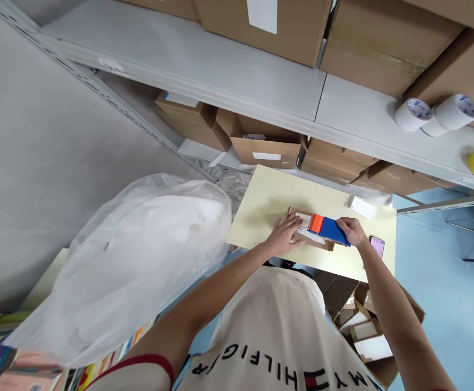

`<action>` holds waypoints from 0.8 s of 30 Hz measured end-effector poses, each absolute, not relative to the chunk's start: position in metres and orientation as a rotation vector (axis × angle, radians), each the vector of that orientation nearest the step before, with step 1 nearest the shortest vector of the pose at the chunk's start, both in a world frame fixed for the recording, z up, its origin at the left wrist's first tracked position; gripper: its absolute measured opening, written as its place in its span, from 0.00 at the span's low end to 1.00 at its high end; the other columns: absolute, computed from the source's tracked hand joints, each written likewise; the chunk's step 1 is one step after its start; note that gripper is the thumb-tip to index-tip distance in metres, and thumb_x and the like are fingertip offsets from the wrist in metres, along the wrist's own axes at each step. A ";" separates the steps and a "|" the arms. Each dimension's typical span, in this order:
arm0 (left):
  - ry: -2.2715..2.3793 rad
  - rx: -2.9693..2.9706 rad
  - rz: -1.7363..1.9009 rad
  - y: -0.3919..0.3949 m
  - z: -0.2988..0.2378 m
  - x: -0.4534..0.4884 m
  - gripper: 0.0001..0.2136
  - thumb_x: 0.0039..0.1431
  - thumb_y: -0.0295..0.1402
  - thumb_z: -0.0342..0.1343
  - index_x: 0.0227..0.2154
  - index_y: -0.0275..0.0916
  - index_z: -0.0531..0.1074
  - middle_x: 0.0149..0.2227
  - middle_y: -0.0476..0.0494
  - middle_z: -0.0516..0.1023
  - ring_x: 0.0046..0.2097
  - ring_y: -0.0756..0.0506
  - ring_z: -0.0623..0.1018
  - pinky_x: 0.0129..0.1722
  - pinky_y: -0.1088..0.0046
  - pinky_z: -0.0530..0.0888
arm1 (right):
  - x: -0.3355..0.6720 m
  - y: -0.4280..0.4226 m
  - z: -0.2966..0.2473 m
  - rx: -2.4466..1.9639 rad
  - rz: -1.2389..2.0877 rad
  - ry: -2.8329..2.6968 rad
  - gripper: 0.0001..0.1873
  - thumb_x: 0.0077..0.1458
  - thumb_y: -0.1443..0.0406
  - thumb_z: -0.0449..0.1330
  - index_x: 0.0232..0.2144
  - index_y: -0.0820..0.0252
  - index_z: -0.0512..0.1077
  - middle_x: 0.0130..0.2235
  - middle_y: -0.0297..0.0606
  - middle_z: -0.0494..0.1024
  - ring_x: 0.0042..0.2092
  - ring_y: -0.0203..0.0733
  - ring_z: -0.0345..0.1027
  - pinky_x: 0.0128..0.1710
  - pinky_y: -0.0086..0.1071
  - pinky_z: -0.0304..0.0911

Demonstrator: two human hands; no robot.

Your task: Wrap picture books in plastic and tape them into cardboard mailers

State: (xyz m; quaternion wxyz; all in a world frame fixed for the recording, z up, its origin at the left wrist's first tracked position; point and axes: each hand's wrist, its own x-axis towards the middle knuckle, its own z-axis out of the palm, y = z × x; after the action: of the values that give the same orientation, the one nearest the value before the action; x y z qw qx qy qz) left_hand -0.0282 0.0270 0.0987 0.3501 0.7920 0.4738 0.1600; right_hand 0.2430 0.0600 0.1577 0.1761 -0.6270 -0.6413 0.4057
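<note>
A small brown cardboard parcel (320,243) with a white label lies on the cream table (257,195). My left hand (285,235) rests on the parcel's left end, fingers stretched out and apart. A blue and orange tape dispenser (330,230) sits over the parcel's right part. Its blue end is in my right hand (353,231), fingers wrapped round it. The dispenser hides part of the parcel beneath it.
A phone (378,246) and a white-labelled packet (362,207) lie at the table's right. Left stands a big plastic bag (147,255). Below right is a carton of small boxes (371,336). Shelves above hold cartons (267,149) and tape rolls (413,114).
</note>
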 end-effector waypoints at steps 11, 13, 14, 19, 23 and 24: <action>0.947 0.569 0.592 0.051 0.115 0.022 0.15 0.55 0.45 0.61 0.37 0.37 0.76 0.37 0.42 0.81 0.38 0.47 0.80 0.37 0.73 0.73 | 0.254 0.052 0.156 -1.696 1.234 -1.676 0.29 0.52 0.41 0.52 0.14 0.55 0.55 0.16 0.28 0.54 0.19 0.32 0.48 0.17 0.30 0.46; 0.953 0.484 0.629 0.052 0.114 0.023 0.11 0.51 0.39 0.65 0.32 0.37 0.76 0.33 0.45 0.80 0.36 0.50 0.79 0.36 0.75 0.71 | 0.254 0.051 0.156 -1.691 1.235 -1.672 0.29 0.52 0.41 0.52 0.14 0.55 0.55 0.16 0.28 0.54 0.19 0.32 0.48 0.17 0.30 0.46; 0.952 0.452 0.638 0.052 0.114 0.022 0.09 0.50 0.37 0.65 0.30 0.37 0.76 0.32 0.46 0.80 0.35 0.51 0.78 0.35 0.75 0.71 | 0.254 0.051 0.156 -1.688 1.232 -1.674 0.29 0.52 0.41 0.52 0.14 0.55 0.55 0.16 0.28 0.53 0.19 0.32 0.48 0.17 0.30 0.46; 0.919 0.309 0.645 0.051 0.114 0.015 0.09 0.53 0.38 0.62 0.30 0.36 0.76 0.32 0.44 0.80 0.34 0.49 0.79 0.33 0.75 0.71 | 0.253 0.049 0.155 -1.683 1.211 -1.672 0.29 0.52 0.41 0.52 0.14 0.54 0.54 0.16 0.28 0.53 0.19 0.32 0.46 0.18 0.30 0.45; 1.044 0.411 0.639 0.053 0.112 0.019 0.12 0.52 0.41 0.63 0.31 0.36 0.77 0.29 0.44 0.80 0.33 0.49 0.79 0.33 0.74 0.73 | 0.253 0.049 0.155 -1.668 1.177 -1.721 0.30 0.52 0.41 0.51 0.14 0.54 0.54 0.16 0.28 0.54 0.20 0.32 0.47 0.19 0.30 0.47; 1.083 0.462 0.647 0.053 0.112 0.022 0.10 0.51 0.38 0.65 0.30 0.36 0.77 0.27 0.46 0.80 0.32 0.49 0.79 0.33 0.73 0.73 | 0.252 0.049 0.155 -1.669 1.168 -1.739 0.30 0.52 0.40 0.51 0.14 0.55 0.54 0.16 0.28 0.54 0.20 0.32 0.47 0.19 0.31 0.47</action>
State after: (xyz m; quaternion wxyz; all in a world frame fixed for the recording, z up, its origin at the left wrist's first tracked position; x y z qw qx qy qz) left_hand 0.0217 0.0534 0.1119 0.7825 0.2142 0.5019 0.2998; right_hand 0.2523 0.0492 0.1553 0.2298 -0.6065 -0.6319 0.4243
